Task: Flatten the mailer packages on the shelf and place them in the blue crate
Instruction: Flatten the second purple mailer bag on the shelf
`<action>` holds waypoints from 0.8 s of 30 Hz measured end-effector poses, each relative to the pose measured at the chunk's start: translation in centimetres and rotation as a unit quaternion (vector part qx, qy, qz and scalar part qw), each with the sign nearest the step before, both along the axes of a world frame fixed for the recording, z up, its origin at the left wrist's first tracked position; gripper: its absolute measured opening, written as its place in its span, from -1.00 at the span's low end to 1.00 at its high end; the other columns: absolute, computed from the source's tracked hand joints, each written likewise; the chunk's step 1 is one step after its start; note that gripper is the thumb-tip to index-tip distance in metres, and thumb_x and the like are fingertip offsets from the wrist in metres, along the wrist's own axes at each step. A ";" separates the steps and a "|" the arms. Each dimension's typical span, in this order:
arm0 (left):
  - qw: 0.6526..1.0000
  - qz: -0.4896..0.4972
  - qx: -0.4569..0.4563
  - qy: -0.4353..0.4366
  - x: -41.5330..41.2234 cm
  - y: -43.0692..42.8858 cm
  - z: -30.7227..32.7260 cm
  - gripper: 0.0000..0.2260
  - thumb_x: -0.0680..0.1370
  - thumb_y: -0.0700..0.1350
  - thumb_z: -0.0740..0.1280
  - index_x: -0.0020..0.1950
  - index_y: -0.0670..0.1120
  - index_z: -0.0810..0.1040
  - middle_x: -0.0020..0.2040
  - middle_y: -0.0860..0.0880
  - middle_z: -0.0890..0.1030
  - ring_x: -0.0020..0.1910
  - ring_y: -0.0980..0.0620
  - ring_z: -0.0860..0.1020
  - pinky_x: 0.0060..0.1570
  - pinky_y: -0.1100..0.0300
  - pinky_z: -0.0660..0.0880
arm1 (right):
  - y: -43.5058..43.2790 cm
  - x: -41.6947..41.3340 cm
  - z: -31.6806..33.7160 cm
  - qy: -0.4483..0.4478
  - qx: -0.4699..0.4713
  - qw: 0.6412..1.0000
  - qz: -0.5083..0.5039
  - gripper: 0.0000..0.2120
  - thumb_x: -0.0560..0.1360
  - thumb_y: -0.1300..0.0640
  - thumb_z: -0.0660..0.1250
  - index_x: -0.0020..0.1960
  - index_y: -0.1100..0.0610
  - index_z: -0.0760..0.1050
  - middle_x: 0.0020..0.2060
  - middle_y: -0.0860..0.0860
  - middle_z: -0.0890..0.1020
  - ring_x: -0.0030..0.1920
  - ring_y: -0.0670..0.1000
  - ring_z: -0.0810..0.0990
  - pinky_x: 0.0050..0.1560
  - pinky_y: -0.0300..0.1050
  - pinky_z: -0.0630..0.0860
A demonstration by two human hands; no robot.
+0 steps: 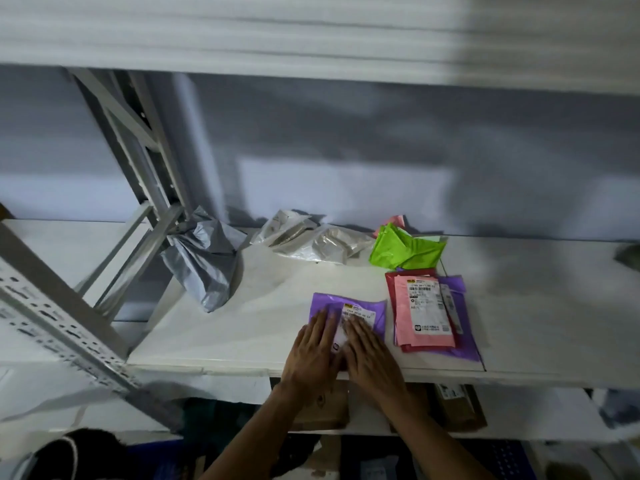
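Note:
A purple mailer (325,303) with a white label lies flat near the front edge of the white shelf (242,327). My left hand (311,351) and my right hand (370,355) rest palm down on it, side by side, fingers spread. To its right sits a flat stack of mailers (429,317): pink on top, red and purple beneath. Behind are a crumpled green mailer (405,249), two clear-silver mailers (311,240) and a crumpled grey mailer (204,261). A blue crate (505,459) shows at the bottom, below the shelf.
A grey slotted metal upright (59,327) slants across the left. Diagonal braces (138,244) stand beside the grey mailer. Brown cardboard parcels (460,407) sit on the lower shelf. The upper shelf (311,36) overhangs at the top. The shelf's right part is bare.

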State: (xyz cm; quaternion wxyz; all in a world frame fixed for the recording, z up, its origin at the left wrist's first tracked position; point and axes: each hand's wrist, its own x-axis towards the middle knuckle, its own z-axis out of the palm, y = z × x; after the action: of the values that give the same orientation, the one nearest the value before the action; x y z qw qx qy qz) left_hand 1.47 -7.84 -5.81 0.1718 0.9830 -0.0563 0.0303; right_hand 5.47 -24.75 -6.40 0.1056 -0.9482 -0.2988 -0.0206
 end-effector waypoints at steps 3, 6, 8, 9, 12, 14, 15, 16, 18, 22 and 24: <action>1.000 0.026 -0.013 -0.010 -2.1 -0.1 -0.4 -0.35 0.68 0.30 -0.09 0.64 0.04 -0.25 0.62 0.09 -0.31 0.59 0.15 -0.30 0.57 0.14 -0.20 | -0.7 -1.1 -0.3 -0.020 -0.006 1.000 0.016 -0.45 0.71 -0.03 -0.25 0.63 0.18 0.04 0.62 0.12 0.11 0.62 0.10 0.07 0.50 0.16 0.29; 0.998 0.057 -0.001 -0.021 -4.1 0.0 -1.2 -0.40 0.70 0.24 -0.06 0.66 -0.03 -0.04 0.65 0.02 -0.09 0.63 0.07 -0.08 0.60 0.08 -0.05 | -0.8 -1.5 -0.4 -0.020 0.024 0.999 -0.017 -0.45 0.71 -0.07 -0.10 0.62 0.16 0.08 0.61 0.08 0.17 0.61 0.05 0.12 0.50 0.11 0.32; 0.998 0.058 -0.005 -0.017 -4.7 0.0 -1.1 -0.42 0.71 0.19 -0.08 0.65 -0.09 0.05 0.65 -0.04 0.03 0.62 0.00 0.04 0.56 0.03 0.01 | -0.5 -1.7 -0.4 -0.030 0.042 0.998 -0.024 -0.44 0.69 -0.08 0.03 0.61 0.16 0.14 0.60 0.06 0.21 0.60 0.03 0.16 0.48 0.07 0.33; 0.998 0.057 -0.003 -0.016 -4.7 -0.2 -0.8 -0.42 0.70 0.17 -0.10 0.65 -0.10 0.06 0.65 -0.07 0.06 0.62 -0.03 0.06 0.56 0.01 0.02 | -0.5 -1.7 -0.5 -0.040 0.046 0.998 -0.025 -0.43 0.68 -0.08 0.07 0.61 0.15 0.15 0.59 0.05 0.22 0.59 0.03 0.17 0.48 0.07 0.33; 0.997 0.076 0.010 -0.008 -4.4 -0.5 -0.4 -0.43 0.70 0.15 -0.10 0.61 -0.13 0.19 0.60 -0.13 0.22 0.58 -0.09 0.21 0.50 -0.10 0.28 | -0.7 -1.6 -0.8 -0.042 0.029 0.998 -0.025 -0.42 0.68 -0.10 0.04 0.61 0.15 0.14 0.59 0.06 0.22 0.59 0.04 0.18 0.49 0.08 0.32; 0.996 0.083 0.038 -0.019 -4.5 -0.5 -0.1 -0.43 0.69 0.16 -0.09 0.58 -0.14 0.27 0.56 -0.14 0.30 0.54 -0.12 0.28 0.43 -0.13 0.35 | -0.7 -1.6 -0.6 -0.043 0.016 0.999 -0.024 -0.44 0.70 -0.10 -0.07 0.61 0.16 0.16 0.58 0.08 0.23 0.58 0.07 0.20 0.49 0.10 0.32; 0.996 0.082 0.021 -0.025 -4.4 -0.6 0.2 -0.42 0.69 0.18 -0.09 0.58 -0.12 0.27 0.56 -0.13 0.31 0.55 -0.12 0.27 0.46 -0.11 0.30 | -0.6 -1.4 -0.6 -0.048 0.013 0.999 -0.015 -0.44 0.70 -0.08 -0.12 0.60 0.17 0.18 0.57 0.10 0.26 0.57 0.10 0.23 0.47 0.13 0.35; 0.996 0.085 -0.003 -0.036 -4.3 -0.7 0.7 -0.42 0.69 0.21 -0.09 0.58 -0.09 0.27 0.57 -0.11 0.30 0.57 -0.10 0.25 0.52 -0.08 0.21 | -0.5 -1.1 -0.6 -0.058 0.011 0.998 0.001 -0.47 0.71 -0.02 -0.15 0.58 0.18 0.22 0.55 0.15 0.30 0.54 0.16 0.29 0.44 0.17 0.38; 0.992 0.099 -0.058 -0.057 -3.7 -0.8 1.8 -0.49 0.68 0.23 -0.05 0.50 -0.01 0.33 0.50 -0.04 0.37 0.50 -0.03 0.31 0.57 -0.01 0.13 | -0.1 -0.6 -0.6 -0.092 -0.001 0.995 0.046 -0.56 0.68 0.12 -0.08 0.49 0.24 0.25 0.48 0.25 0.36 0.45 0.28 0.42 0.41 0.22 0.38; 0.985 0.096 -0.110 -0.088 -1.6 -0.6 3.1 -0.62 0.69 0.19 0.01 0.35 0.03 0.42 0.32 0.04 0.49 0.28 0.09 0.43 0.44 0.08 0.30 | 1.5 0.3 -0.7 -0.130 0.058 0.990 0.012 -0.49 0.74 0.09 -0.14 0.44 0.40 0.35 0.38 0.29 0.48 0.37 0.26 0.50 0.43 0.10 0.19; 0.987 0.080 -0.086 -0.111 -0.1 -0.4 2.4 -0.57 0.70 0.15 0.02 0.39 -0.06 0.46 0.35 -0.03 0.53 0.33 0.02 0.49 0.46 0.06 0.34 | 2.4 0.7 -0.7 -0.126 0.083 0.988 -0.010 -0.47 0.73 0.08 -0.10 0.32 0.42 0.49 0.31 0.30 0.56 0.29 0.26 0.58 0.42 0.04 0.21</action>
State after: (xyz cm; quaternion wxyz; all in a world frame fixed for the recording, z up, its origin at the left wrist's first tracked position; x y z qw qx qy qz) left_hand 1.37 -8.21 -3.38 0.2455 0.9566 0.0065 0.1571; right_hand 6.13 -22.32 -7.14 0.1455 -0.9290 -0.2971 -0.1656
